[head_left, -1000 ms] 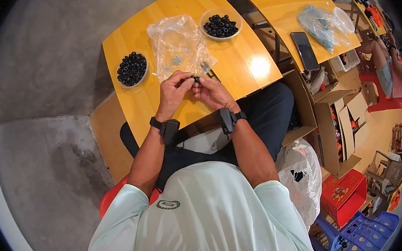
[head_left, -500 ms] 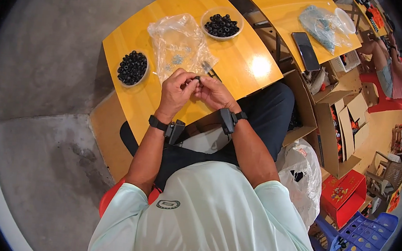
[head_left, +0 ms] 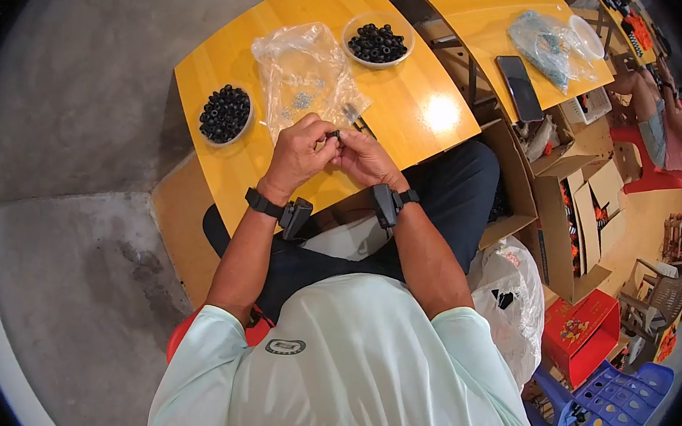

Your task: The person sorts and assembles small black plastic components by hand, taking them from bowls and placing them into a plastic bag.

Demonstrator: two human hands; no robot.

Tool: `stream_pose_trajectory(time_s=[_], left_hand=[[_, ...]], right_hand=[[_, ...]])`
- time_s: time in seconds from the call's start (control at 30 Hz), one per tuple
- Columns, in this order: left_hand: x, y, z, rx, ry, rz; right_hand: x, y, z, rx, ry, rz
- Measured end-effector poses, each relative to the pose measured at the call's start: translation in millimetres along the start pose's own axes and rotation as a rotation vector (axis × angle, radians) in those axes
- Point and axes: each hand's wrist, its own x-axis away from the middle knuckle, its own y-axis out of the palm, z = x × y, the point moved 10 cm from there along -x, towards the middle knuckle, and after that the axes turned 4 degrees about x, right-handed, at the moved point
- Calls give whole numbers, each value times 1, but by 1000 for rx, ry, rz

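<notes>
My left hand (head_left: 302,153) and my right hand (head_left: 366,158) meet over the near edge of the yellow table (head_left: 416,98). Between their fingertips is a small black ring-like part (head_left: 334,134), mostly covered by the fingers; both hands are closed on it. Just beyond them lies a clear plastic bag (head_left: 297,63) with small silvery pieces (head_left: 302,101) on it. A dark slim tool (head_left: 357,121) rests by my right fingers. Clear round tubs of black ring-like parts stand to the left (head_left: 225,114) and at the far side (head_left: 378,44).
On a second yellow table to the right are a phone (head_left: 519,88) and a bag of bluish pieces (head_left: 546,48). Open cardboard boxes (head_left: 575,225), a white plastic bag (head_left: 508,301) and a blue plastic stool (head_left: 616,407) crowd my right side. Another person (head_left: 673,128) sits at far right.
My left wrist and forearm have shifted slightly to the left. Both hands stay together on the small black part.
</notes>
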Motion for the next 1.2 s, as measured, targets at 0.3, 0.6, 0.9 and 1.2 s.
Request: stream_pose_trajectory(time_s=[0.3, 0.6, 0.9, 1.2], left_hand=[[-6, 8, 0, -165, 41, -67], [-9, 12, -5, -282, 84, -110], [-6, 15, -14, -249, 10, -170], [-5, 10, -16, -223, 42, -103]], right_hand=[[-3, -13, 4, 53, -17, 24], [-1, 3, 4, 150, 23, 36], [0, 2, 9, 255, 74, 32], [3, 9, 9, 239, 152, 62]])
